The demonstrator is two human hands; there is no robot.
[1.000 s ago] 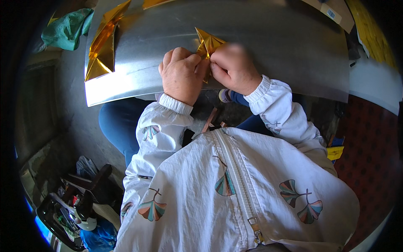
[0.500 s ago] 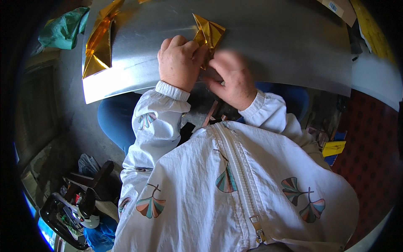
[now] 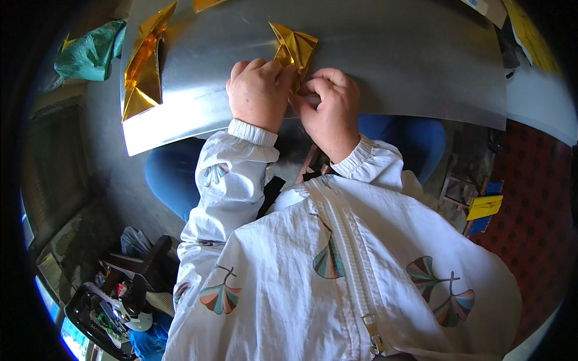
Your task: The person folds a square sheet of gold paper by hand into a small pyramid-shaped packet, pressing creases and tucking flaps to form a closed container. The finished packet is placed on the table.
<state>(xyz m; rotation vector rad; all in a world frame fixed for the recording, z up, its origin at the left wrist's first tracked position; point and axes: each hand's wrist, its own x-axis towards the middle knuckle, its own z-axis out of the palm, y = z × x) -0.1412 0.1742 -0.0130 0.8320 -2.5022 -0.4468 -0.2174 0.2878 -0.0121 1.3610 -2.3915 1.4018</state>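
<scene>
A piece of shiny gold foil paper, creased into a pointed folded shape, is held over the near part of a metal-grey tabletop. My left hand is closed on its left side, thumb and fingers pinching it. From the right, my right hand pinches the lower tip, its fingertips close to the left thumb. The fingers partly hide the paper's near end. Another folded gold paper piece, long with pointed ends, lies at the table's left edge.
More gold paper shows at the far edge of view. A green plastic bag is beyond the table's left side. A cardboard box sits at the far right corner. A cluttered black basket stands lower left.
My right hand, blurred and apart from the paper before, has come in and closed on its lower tip. The left hand keeps its grip, nearly unmoved.
</scene>
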